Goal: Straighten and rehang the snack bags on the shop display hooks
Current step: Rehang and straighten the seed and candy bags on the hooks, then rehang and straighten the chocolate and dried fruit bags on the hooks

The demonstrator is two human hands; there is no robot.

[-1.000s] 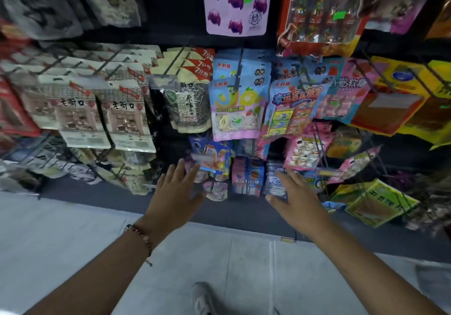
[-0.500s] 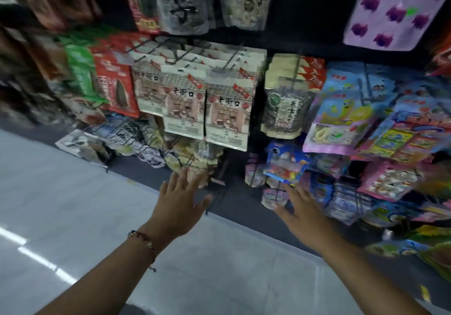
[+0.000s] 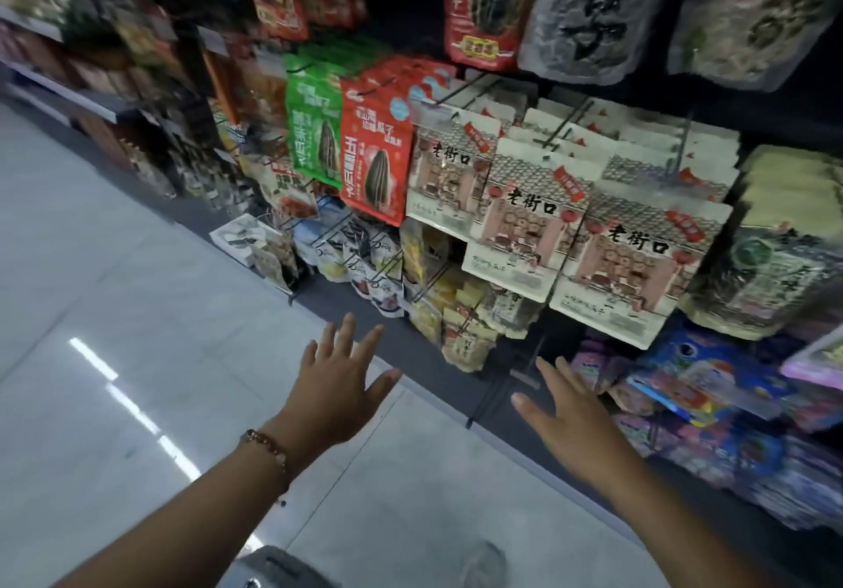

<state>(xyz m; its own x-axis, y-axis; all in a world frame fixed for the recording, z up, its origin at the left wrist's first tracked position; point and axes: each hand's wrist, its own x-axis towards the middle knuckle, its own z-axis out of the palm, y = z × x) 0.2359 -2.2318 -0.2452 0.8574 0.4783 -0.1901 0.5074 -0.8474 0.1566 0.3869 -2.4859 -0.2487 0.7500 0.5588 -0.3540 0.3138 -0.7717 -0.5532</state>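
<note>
- At the far left edge of the display rack [image 3: 319,295], low down by the floor [image 3: 137,314], a pale packet [image 3: 248,241] juts out over the tiles; it looks out of line, so judge it a likely candidate for straightening.
- Just right of it, on the upper hooks, a green sunflower-seed bag [image 3: 314,131] and a red sunflower-seed bag [image 3: 376,154] hang side by side, touching, both tilted slightly.
- Your left hand [image 3: 337,387] hovers in front of the rack's base, fingers spread wide and holding nothing; a beaded bracelet [image 3: 267,444] sits on its wrist.
- Above and right of that hand, small yellowish packets [image 3: 460,314] crowd the lower hooks unevenly. They are the nearest bags to both hands, so start there: steady the hook with one hand and slide each bag's hole fully back.
- Higher, three rows of cream shopfront-print bags [image 3: 634,263] hang on long wire hooks [image 3: 460,90]; the front bags overlap at their edges. Square them only after the lower row.
- Your right hand [image 3: 575,414] is also flat and wide, empty, near the rack's bottom edge but touching no bag.
- At the right edge, blue and pink packets [image 3: 711,377] lie heaped low; lift them singly so none slips off.
</note>
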